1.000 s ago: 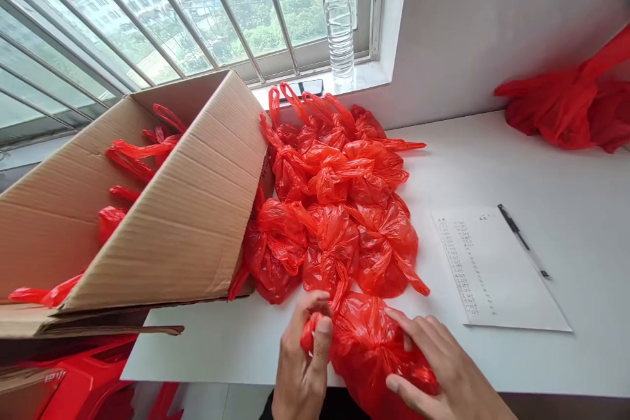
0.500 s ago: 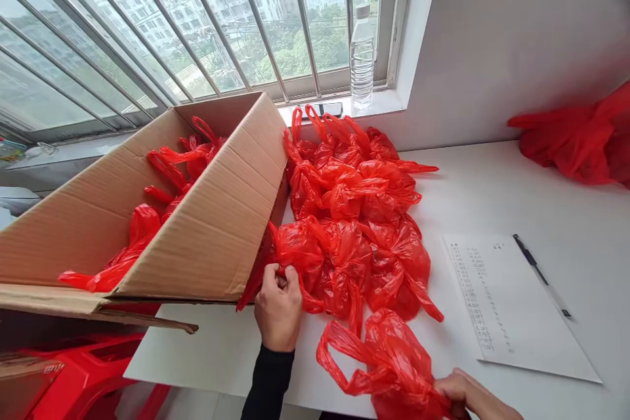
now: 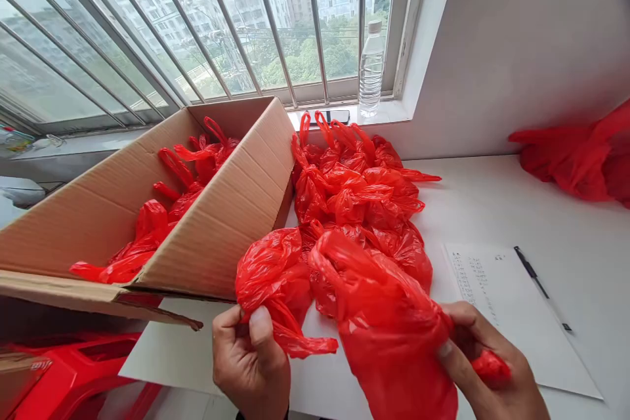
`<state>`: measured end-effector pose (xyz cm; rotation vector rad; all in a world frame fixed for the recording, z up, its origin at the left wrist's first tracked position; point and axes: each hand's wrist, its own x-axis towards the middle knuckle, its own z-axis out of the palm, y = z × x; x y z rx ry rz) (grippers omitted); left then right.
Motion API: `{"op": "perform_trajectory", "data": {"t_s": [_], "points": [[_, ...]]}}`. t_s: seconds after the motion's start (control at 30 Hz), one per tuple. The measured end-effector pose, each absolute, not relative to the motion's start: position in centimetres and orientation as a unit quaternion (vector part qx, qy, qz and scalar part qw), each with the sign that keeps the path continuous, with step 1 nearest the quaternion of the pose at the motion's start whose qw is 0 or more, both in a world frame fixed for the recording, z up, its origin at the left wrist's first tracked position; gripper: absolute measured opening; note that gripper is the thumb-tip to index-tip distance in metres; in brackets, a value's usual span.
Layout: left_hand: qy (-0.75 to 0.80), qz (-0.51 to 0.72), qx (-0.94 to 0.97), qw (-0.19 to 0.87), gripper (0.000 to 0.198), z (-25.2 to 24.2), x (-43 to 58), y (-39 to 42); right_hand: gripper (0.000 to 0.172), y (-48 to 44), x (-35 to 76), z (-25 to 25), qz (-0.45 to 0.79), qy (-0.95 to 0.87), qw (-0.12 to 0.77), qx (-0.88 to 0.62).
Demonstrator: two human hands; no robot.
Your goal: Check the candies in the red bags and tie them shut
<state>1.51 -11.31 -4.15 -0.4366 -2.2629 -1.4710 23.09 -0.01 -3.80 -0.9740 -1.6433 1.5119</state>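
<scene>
The left grip point(image 3: 253, 351) pinches a red bag point(image 3: 273, 272) near the corner of the box point(image 3: 231, 203); the right grip point(image 3: 485, 357) clutches a second bag point(image 3: 384, 325) before the heap point(image 3: 361, 193) on the worktop point(image 3: 472, 200). Rightward, a pen point(image 3: 538, 282) lies along a sheet point(image 3: 485, 275).

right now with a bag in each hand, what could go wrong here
The right hand grips one bag bunched up, so its thin plastic might tear there. The left hand pinches another bag, whose loose ends could snag on the pile close by. The paper lies near the right hand and might get dragged.
</scene>
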Motion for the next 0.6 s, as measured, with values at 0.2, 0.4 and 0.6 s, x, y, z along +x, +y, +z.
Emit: {"op": "perform_trajectory", "data": {"t_s": [0.2, 0.4, 0.6], "points": [[-0.823, -0.504, -0.260, 0.037, 0.045, -5.3, -0.2, -10.0, 0.029, 2.7, 16.1, -5.4, 0.541, -0.727, 0.283, -0.314], [-0.806, -0.461, -0.343, 0.142, 0.043, -6.2, 2.5, -10.9, 0.033, 2.5, 18.1, -8.3, 0.472, -0.749, 0.274, -0.376], [-0.741, -0.277, -0.600, 0.119, 0.059, -8.1, 5.7, -7.1, 0.046, 3.8, 19.9, -12.6, 0.251, -0.843, 0.280, -0.384]]}}
